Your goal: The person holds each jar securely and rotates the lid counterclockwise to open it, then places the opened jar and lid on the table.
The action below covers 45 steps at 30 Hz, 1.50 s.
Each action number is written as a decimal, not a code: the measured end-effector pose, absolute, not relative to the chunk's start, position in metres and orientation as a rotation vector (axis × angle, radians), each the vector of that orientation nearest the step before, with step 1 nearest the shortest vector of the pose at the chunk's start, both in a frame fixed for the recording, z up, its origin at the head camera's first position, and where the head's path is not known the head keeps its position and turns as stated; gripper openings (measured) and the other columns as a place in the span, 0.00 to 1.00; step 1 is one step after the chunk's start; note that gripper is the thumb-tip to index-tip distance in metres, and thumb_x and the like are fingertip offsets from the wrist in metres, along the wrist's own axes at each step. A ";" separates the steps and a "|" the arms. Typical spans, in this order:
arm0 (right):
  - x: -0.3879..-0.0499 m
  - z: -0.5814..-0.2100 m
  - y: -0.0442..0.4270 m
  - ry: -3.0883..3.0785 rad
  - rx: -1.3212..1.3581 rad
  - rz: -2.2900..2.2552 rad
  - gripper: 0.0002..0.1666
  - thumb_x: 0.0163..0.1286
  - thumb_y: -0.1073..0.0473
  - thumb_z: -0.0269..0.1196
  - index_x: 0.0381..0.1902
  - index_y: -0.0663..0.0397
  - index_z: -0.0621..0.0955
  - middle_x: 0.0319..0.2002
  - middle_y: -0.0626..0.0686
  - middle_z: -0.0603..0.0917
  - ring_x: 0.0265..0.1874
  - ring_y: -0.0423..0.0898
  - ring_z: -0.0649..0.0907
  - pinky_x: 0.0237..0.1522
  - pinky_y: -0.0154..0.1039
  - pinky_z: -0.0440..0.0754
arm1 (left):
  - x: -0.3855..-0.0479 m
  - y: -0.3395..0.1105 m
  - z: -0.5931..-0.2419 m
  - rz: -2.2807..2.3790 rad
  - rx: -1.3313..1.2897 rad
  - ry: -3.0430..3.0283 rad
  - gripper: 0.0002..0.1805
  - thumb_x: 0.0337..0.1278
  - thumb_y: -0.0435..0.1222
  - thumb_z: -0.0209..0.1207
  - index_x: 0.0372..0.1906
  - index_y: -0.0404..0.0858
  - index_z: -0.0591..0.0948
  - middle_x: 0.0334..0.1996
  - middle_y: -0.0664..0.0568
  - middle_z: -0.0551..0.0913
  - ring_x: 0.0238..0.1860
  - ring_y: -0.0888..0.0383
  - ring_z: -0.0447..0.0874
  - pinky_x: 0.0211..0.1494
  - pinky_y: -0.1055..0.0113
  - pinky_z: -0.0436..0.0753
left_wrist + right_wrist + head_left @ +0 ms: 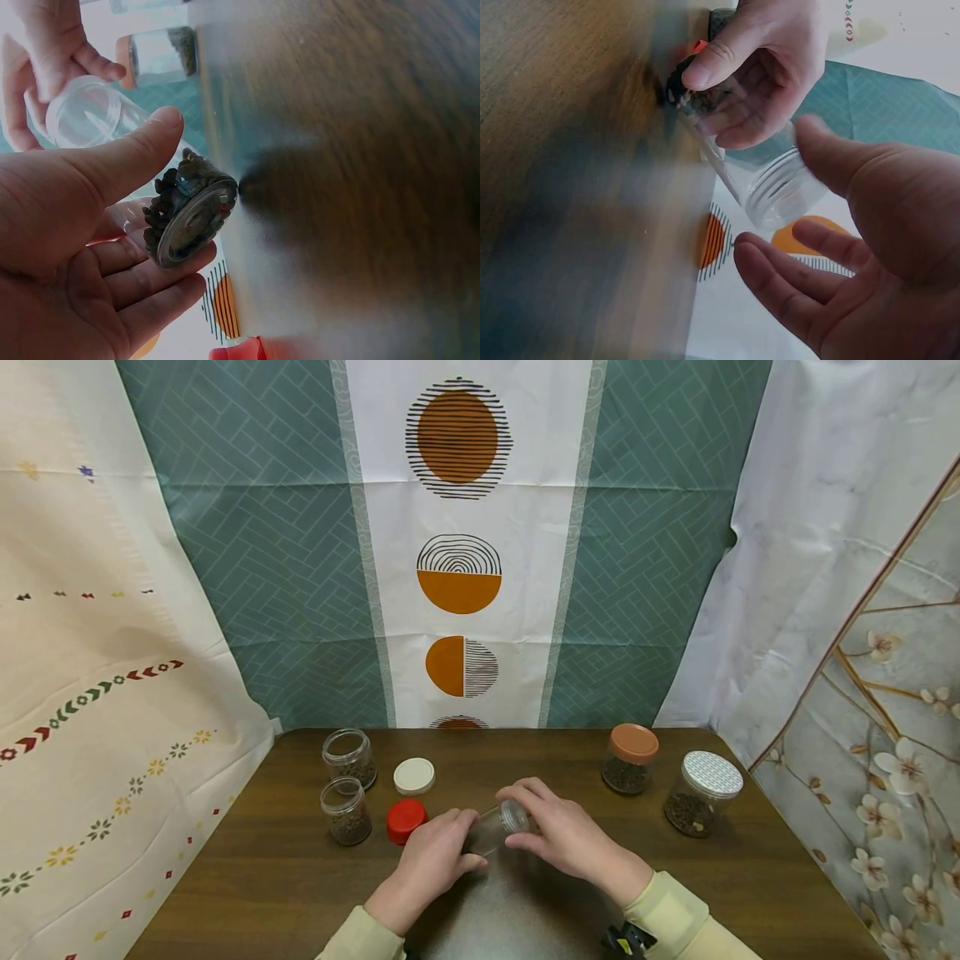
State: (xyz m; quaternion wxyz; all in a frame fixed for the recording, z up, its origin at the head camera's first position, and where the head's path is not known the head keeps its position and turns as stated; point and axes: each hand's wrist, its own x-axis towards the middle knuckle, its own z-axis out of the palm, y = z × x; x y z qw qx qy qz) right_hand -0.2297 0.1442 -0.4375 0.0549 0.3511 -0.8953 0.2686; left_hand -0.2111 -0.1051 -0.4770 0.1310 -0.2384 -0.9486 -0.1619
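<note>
A clear jar (487,833) leans over to the right, its uncovered mouth facing my right hand (566,831). Dark lumpy pieces (176,187) lie inside at its base. My left hand (433,856) grips the jar near the base, thumb on one side and fingers on the other. Around the threaded neck (780,184) my right thumb and fingers are spread apart; the fingers stand off the glass, and whether the thumb touches the rim I cannot tell. The lower edge of the base is at or just above the tabletop. A red lid (407,821) lies beside my left hand.
On the left of the wooden table (262,877) stand two lidless jars, a rear jar (351,764) and a front jar (348,818), with dark contents. A white lid (414,775) lies near them. To the right are an orange-lidded jar (628,768) and a patterned-lid jar (697,797).
</note>
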 end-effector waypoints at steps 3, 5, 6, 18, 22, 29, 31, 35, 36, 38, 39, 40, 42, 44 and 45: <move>-0.230 -0.435 0.143 -2.773 0.965 0.833 0.33 0.79 0.45 0.72 0.76 0.45 0.78 0.65 0.49 0.79 0.42 0.44 0.85 0.41 0.45 0.85 | -0.211 -0.105 -0.477 -0.468 -0.694 -2.755 0.31 0.47 0.46 0.87 0.53 0.39 0.85 0.38 0.54 0.84 0.36 0.55 0.85 0.36 0.58 0.84; -0.231 -0.433 0.141 -2.814 0.883 0.837 0.34 0.80 0.40 0.69 0.76 0.45 0.78 0.64 0.51 0.81 0.38 0.43 0.84 0.39 0.46 0.84 | -0.210 -0.105 -0.476 -0.471 -0.692 -2.757 0.31 0.47 0.46 0.87 0.53 0.40 0.85 0.38 0.54 0.84 0.36 0.56 0.85 0.35 0.59 0.84; -0.231 -0.432 0.140 -2.830 0.845 0.835 0.34 0.80 0.39 0.68 0.76 0.45 0.79 0.64 0.52 0.82 0.38 0.43 0.85 0.40 0.47 0.84 | -0.210 -0.105 -0.476 -0.472 -0.693 -2.757 0.31 0.47 0.46 0.87 0.53 0.40 0.85 0.38 0.54 0.84 0.36 0.56 0.85 0.35 0.59 0.84; -0.233 -0.434 0.138 -2.865 0.866 0.826 0.29 0.81 0.43 0.69 0.70 0.51 0.82 0.56 0.53 0.86 0.54 0.56 0.89 0.51 0.59 0.86 | -0.212 -0.104 -0.478 -0.482 -0.701 -2.753 0.30 0.48 0.46 0.87 0.53 0.40 0.84 0.37 0.55 0.83 0.35 0.57 0.83 0.34 0.59 0.83; -0.232 -0.434 0.139 -2.843 0.903 0.808 0.26 0.80 0.46 0.70 0.69 0.50 0.83 0.55 0.52 0.86 0.50 0.54 0.88 0.48 0.56 0.86 | -0.211 -0.104 -0.479 -0.476 -0.698 -2.750 0.30 0.48 0.46 0.87 0.52 0.40 0.84 0.36 0.55 0.83 0.34 0.57 0.83 0.34 0.59 0.83; -0.232 -0.435 0.142 -2.787 0.982 0.766 0.26 0.79 0.50 0.72 0.69 0.51 0.82 0.53 0.49 0.85 0.38 0.44 0.83 0.40 0.46 0.82 | -0.212 -0.105 -0.480 -0.463 -0.697 -2.747 0.30 0.49 0.46 0.86 0.53 0.40 0.84 0.38 0.54 0.84 0.36 0.56 0.84 0.35 0.59 0.84; -0.232 -0.436 0.143 -2.774 0.998 0.766 0.26 0.78 0.51 0.73 0.69 0.50 0.81 0.53 0.48 0.84 0.38 0.41 0.82 0.39 0.44 0.82 | -0.212 -0.105 -0.479 -0.467 -0.696 -2.746 0.30 0.49 0.46 0.86 0.53 0.40 0.84 0.38 0.54 0.84 0.36 0.56 0.84 0.35 0.59 0.84; -0.232 -0.437 0.145 -2.760 1.026 0.771 0.27 0.78 0.53 0.73 0.70 0.48 0.81 0.56 0.48 0.84 0.39 0.40 0.83 0.41 0.45 0.83 | -0.211 -0.105 -0.479 -0.472 -0.697 -2.744 0.31 0.48 0.46 0.87 0.53 0.40 0.84 0.38 0.55 0.84 0.36 0.56 0.84 0.34 0.59 0.83; -0.233 -0.437 0.145 -2.756 1.031 0.772 0.27 0.78 0.53 0.74 0.70 0.47 0.81 0.57 0.48 0.83 0.40 0.40 0.83 0.41 0.45 0.84 | -0.211 -0.104 -0.479 -0.473 -0.698 -2.742 0.31 0.48 0.46 0.87 0.53 0.40 0.84 0.38 0.55 0.84 0.35 0.56 0.84 0.34 0.59 0.83; -0.232 -0.438 0.146 -2.751 1.042 0.776 0.27 0.78 0.54 0.74 0.70 0.47 0.80 0.58 0.48 0.83 0.40 0.39 0.83 0.41 0.44 0.84 | -0.211 -0.104 -0.478 -0.478 -0.702 -2.740 0.31 0.47 0.46 0.87 0.52 0.41 0.84 0.37 0.55 0.83 0.35 0.57 0.83 0.33 0.59 0.82; -0.232 -0.438 0.146 -2.746 1.049 0.779 0.27 0.77 0.54 0.74 0.70 0.47 0.80 0.59 0.48 0.83 0.39 0.39 0.84 0.41 0.44 0.84 | -0.211 -0.104 -0.478 -0.479 -0.702 -2.740 0.30 0.48 0.46 0.87 0.52 0.41 0.84 0.37 0.55 0.83 0.34 0.57 0.83 0.33 0.60 0.82; -0.232 -0.438 0.146 -2.742 1.055 0.782 0.27 0.77 0.55 0.74 0.70 0.47 0.80 0.59 0.48 0.83 0.40 0.40 0.84 0.41 0.44 0.84 | -0.211 -0.104 -0.478 -0.481 -0.703 -2.741 0.30 0.47 0.46 0.87 0.52 0.41 0.84 0.37 0.55 0.83 0.34 0.57 0.82 0.33 0.60 0.82; -0.232 -0.438 0.146 -2.733 1.068 0.782 0.28 0.77 0.56 0.74 0.70 0.48 0.80 0.60 0.48 0.82 0.42 0.42 0.86 0.43 0.45 0.85 | -0.211 -0.104 -0.478 -0.484 -0.703 -2.744 0.30 0.48 0.46 0.87 0.52 0.41 0.84 0.37 0.55 0.83 0.34 0.58 0.82 0.33 0.60 0.82; -0.232 -0.437 0.146 -2.725 1.078 0.781 0.28 0.77 0.56 0.74 0.70 0.48 0.79 0.60 0.48 0.82 0.45 0.46 0.87 0.44 0.47 0.86 | -0.211 -0.104 -0.478 -0.485 -0.705 -2.747 0.30 0.48 0.46 0.87 0.52 0.41 0.84 0.37 0.55 0.83 0.34 0.58 0.82 0.33 0.60 0.82; -0.231 -0.437 0.147 -2.724 1.081 0.780 0.28 0.76 0.56 0.75 0.70 0.47 0.79 0.60 0.48 0.82 0.46 0.47 0.87 0.45 0.48 0.87 | -0.211 -0.104 -0.478 -0.484 -0.705 -2.748 0.30 0.48 0.46 0.87 0.52 0.40 0.84 0.37 0.55 0.83 0.34 0.57 0.82 0.33 0.60 0.82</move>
